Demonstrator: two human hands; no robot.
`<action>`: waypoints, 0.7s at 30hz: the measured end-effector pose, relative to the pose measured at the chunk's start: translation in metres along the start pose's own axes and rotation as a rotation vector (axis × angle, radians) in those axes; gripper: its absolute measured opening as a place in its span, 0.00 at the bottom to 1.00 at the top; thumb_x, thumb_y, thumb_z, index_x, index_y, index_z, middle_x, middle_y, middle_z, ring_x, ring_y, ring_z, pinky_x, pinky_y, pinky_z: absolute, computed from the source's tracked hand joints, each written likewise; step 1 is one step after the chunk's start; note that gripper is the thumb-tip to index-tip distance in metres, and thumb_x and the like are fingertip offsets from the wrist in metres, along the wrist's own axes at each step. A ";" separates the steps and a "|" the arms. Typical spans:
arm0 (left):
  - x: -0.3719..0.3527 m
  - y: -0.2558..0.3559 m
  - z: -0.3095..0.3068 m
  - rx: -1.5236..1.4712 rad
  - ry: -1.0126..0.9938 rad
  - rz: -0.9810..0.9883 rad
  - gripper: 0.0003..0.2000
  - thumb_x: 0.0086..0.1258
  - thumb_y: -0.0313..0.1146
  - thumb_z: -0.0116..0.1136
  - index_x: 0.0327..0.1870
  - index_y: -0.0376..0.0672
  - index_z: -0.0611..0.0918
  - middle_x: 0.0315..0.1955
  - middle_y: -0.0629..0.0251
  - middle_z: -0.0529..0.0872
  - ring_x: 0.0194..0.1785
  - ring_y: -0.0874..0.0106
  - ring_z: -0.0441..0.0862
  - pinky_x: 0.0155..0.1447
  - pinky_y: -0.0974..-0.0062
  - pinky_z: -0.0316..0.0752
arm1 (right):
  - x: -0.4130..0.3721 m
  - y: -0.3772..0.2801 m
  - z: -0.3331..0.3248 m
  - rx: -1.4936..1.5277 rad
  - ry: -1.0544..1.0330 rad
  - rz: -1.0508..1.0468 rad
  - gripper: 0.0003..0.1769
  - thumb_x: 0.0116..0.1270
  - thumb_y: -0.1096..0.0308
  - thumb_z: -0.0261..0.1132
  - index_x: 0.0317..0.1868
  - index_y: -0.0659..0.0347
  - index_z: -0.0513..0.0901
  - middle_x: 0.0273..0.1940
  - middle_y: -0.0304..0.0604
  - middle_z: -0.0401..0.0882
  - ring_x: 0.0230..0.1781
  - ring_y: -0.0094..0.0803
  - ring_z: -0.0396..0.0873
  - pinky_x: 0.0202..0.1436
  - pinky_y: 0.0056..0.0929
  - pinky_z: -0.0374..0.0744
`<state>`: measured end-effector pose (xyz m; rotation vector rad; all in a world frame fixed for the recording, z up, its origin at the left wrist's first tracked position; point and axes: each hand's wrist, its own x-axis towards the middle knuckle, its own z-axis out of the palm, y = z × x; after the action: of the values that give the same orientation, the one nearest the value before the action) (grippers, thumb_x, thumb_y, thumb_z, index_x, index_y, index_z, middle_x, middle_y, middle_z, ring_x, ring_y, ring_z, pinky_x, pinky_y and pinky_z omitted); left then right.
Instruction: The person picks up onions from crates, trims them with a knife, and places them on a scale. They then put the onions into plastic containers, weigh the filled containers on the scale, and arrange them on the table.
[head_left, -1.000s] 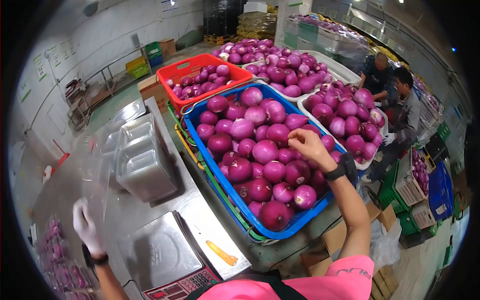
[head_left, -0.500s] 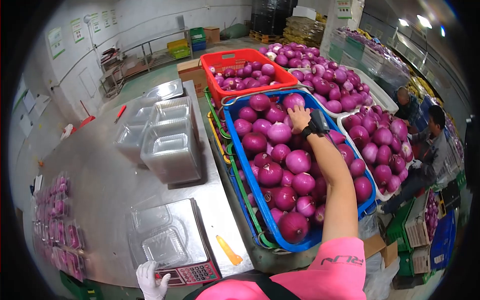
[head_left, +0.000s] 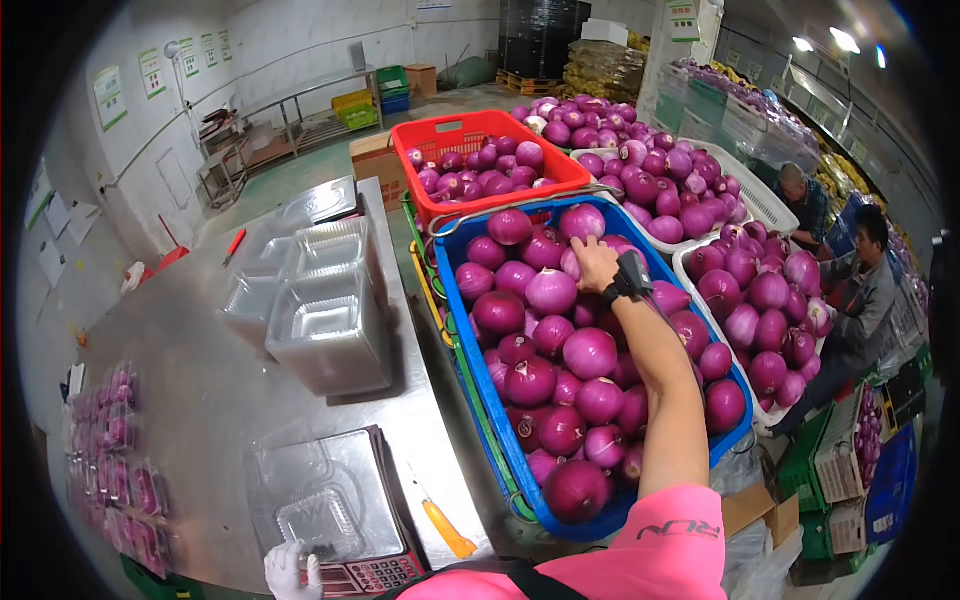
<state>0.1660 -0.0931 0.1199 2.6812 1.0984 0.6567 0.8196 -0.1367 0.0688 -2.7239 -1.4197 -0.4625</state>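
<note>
For a clean pick at the upper middle of the frame, the bare right hand (head_left: 597, 262) would do best to settle its fingertips around one onion (head_left: 551, 291) at a time and lift straight up, since neighbours packed this tightly could well roll into the gap. Its fingers are bent over onions in the upper part of the blue crate (head_left: 735, 437); whether they have closed on one I cannot tell, as the back of the hand hides the palm. The gloved left hand (head_left: 292, 573), at the bottom left, is close by the see-through tray (head_left: 322, 520) on the scale (head_left: 385, 575); whether it grips the rim is unclear too. A light touch there seems wise (thin plastic probably shifts easily).

The onions fill the crate from the centre of the frame rightward. They are round, glossy and purple, from deep magenta to paler, faintly streaked skins, and they differ in size; a few show pale or dark end spots.
</note>
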 end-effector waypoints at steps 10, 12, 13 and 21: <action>-0.002 -0.016 0.002 -0.573 0.212 -0.242 0.10 0.65 0.24 0.54 0.46 0.32 0.77 0.38 0.60 0.80 0.44 0.71 0.78 0.51 0.75 0.71 | -0.068 -0.015 -0.092 2.168 -0.241 0.170 0.30 0.55 0.63 0.71 0.58 0.61 0.71 0.50 0.41 0.78 0.50 0.32 0.78 0.58 0.32 0.76; 0.011 -0.004 -0.005 -0.587 0.320 -0.092 0.09 0.61 0.25 0.58 0.41 0.35 0.78 0.34 0.58 0.80 0.39 0.65 0.78 0.47 0.71 0.72 | -0.090 -0.037 -0.102 2.265 -0.293 0.227 0.28 0.56 0.63 0.70 0.57 0.62 0.72 0.50 0.42 0.79 0.51 0.33 0.78 0.60 0.35 0.76; 0.015 0.001 -0.009 -0.587 0.374 -0.017 0.08 0.59 0.25 0.60 0.39 0.37 0.78 0.33 0.58 0.81 0.37 0.62 0.78 0.45 0.69 0.73 | -0.102 -0.052 -0.113 2.299 -0.344 0.215 0.28 0.56 0.64 0.69 0.56 0.62 0.72 0.50 0.42 0.79 0.51 0.33 0.78 0.60 0.36 0.76; 0.033 0.027 -0.010 -0.742 0.253 0.427 0.21 0.48 0.29 0.70 0.46 0.38 0.82 0.43 0.52 0.81 0.48 0.53 0.78 0.54 0.62 0.73 | -0.193 -0.217 -0.188 2.149 -0.710 -0.007 0.29 0.59 0.60 0.68 0.58 0.62 0.71 0.50 0.42 0.79 0.51 0.31 0.78 0.59 0.35 0.75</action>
<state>0.1993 -0.0889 0.1481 2.1929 0.2062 1.2109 0.4949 -0.1956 0.1721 -0.9124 -0.7549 1.3240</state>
